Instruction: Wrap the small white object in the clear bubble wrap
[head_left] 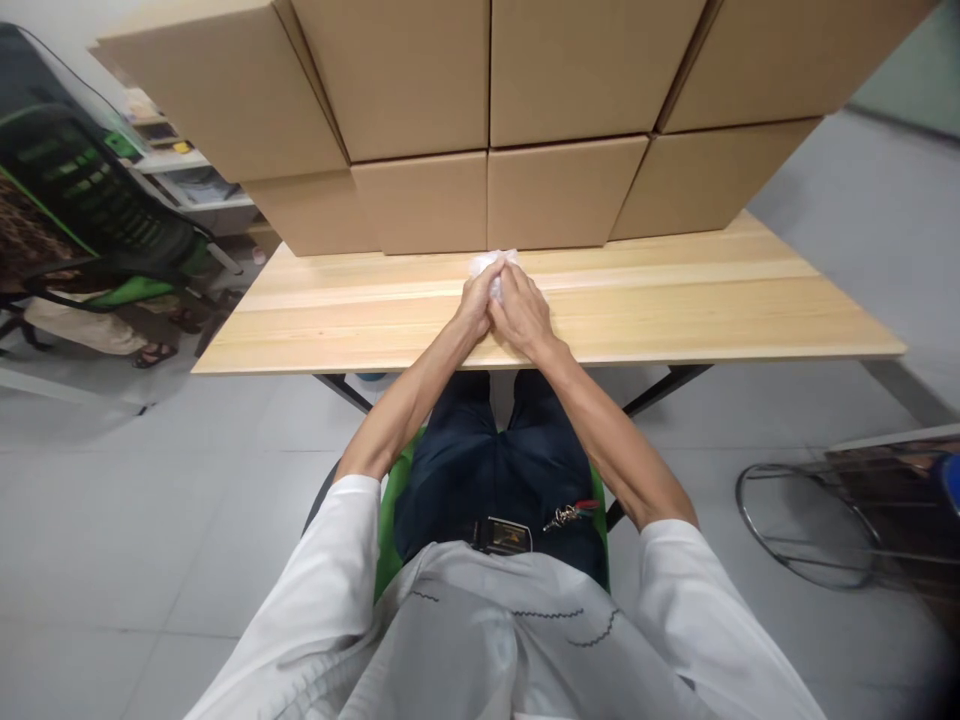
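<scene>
My left hand (474,302) and my right hand (523,308) meet over the wooden table, fingertips nearly together. Between them they hold a crumpled, whitish see-through plastic wrapping (483,263), which looks like bubble wrap. Its far end pokes out beyond my fingers, and a bit shows in the gap between the hands. The fingers of both hands are curled around it. Most of the bundle is covered by my hands, so whatever may be inside cannot be seen.
Large cardboard boxes (420,200) stand stacked in two rows along the back of the wooden table (675,310). A person sits at the left on a black and green chair (97,190). On the right floor is a metal-framed stool (795,580).
</scene>
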